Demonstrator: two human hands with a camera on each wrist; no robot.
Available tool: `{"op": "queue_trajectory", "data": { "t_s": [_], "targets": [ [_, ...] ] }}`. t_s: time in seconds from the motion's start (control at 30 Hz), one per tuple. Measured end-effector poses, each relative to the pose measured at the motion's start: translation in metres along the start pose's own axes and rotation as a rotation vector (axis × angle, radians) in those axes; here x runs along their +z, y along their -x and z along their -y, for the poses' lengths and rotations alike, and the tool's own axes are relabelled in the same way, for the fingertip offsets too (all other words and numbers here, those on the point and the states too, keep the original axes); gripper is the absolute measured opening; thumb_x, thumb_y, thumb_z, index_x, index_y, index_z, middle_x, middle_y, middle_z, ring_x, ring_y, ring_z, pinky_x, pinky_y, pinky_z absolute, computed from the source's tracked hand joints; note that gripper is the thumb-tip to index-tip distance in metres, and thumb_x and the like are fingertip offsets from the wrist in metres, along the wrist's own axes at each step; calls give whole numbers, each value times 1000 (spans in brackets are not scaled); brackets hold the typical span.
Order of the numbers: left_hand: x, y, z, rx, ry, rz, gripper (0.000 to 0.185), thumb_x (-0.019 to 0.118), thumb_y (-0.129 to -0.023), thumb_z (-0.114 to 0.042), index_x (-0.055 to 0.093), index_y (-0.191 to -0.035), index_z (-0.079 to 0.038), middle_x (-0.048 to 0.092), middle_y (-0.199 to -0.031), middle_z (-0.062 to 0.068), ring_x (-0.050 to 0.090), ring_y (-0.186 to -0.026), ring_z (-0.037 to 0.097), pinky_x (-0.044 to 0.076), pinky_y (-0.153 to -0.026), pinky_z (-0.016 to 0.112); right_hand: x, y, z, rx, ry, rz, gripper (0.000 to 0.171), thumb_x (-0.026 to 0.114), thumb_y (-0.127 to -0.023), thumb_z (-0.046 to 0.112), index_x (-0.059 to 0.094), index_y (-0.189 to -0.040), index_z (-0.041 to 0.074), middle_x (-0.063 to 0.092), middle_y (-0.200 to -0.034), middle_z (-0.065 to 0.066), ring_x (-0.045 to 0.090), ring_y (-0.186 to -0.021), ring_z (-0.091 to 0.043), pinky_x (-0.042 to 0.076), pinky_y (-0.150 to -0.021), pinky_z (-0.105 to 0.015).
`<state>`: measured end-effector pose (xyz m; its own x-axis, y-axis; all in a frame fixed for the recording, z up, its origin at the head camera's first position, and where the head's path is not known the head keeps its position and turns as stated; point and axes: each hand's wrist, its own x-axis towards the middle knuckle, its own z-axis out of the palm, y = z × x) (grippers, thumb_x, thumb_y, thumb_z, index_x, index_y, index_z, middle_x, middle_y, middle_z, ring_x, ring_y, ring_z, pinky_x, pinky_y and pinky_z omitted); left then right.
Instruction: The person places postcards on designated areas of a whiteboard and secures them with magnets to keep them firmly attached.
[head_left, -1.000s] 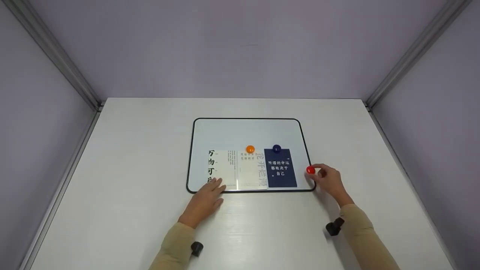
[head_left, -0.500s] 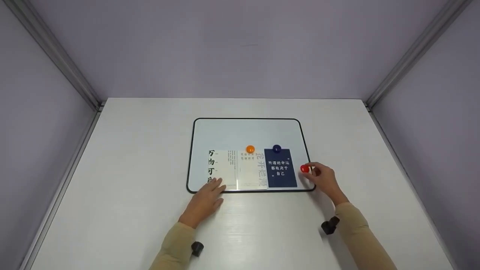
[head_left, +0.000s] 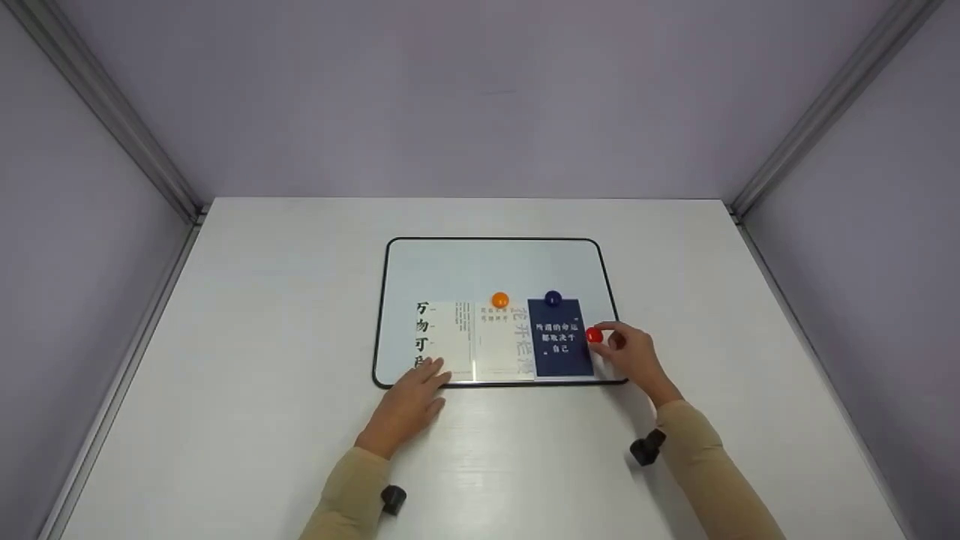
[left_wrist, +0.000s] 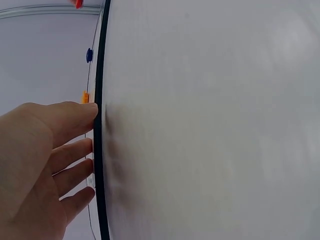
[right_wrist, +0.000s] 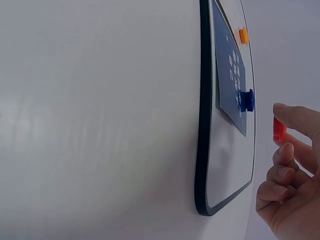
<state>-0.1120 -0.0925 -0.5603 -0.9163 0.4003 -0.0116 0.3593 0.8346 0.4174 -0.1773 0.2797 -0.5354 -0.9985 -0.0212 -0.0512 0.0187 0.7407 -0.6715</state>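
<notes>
Right hand [head_left: 634,354] pinching red magnet [head_left: 594,335] has moved left from whiteboard's [head_left: 495,259] right edge to over the navy card's [head_left: 559,337] right edge; left hand [head_left: 409,401] flat, fingers spread, stays pressing left white card [head_left: 444,337]

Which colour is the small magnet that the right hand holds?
Red. The magnet shows best in the head view.

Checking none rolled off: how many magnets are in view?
3: orange magnet on the middle card, blue magnet on the navy card, red magnet pinched by the right hand.
</notes>
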Motion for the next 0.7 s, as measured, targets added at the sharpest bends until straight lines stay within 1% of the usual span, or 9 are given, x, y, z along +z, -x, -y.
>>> {"op": "queue_trajectory", "data": {
  "t_s": [0.27,0.53,0.7],
  "targets": [
    [1,0,1,8,-2,-8,39,59,-94,-20,58,-131,-7,49,-148,11,44,-140,30,37,-117,44,5,-5,7,-22,-15,8,34,73,-85,13,65,-116,2,47,-72,-1,42,-69,-13,32,-56,-19],
    [0,0,0,8,3,-7,39,59,-94,-20,58,-131,-8,48,-148,11,43,-140,30,36,-118,44,4,-7,16,-29,-21,23,34,72,-86,15,65,-117,2,47,-71,-1,42,-67,-12,33,-56,-19],
    [-1,0,0,23,-12,-12,38,59,-94,-20,59,-130,-7,49,-147,11,45,-139,30,37,-117,44,5,-9,19,-31,-16,25,35,72,-86,15,65,-117,2,48,-72,-1,42,-68,-12,33,-57,-19]
  ]
}}
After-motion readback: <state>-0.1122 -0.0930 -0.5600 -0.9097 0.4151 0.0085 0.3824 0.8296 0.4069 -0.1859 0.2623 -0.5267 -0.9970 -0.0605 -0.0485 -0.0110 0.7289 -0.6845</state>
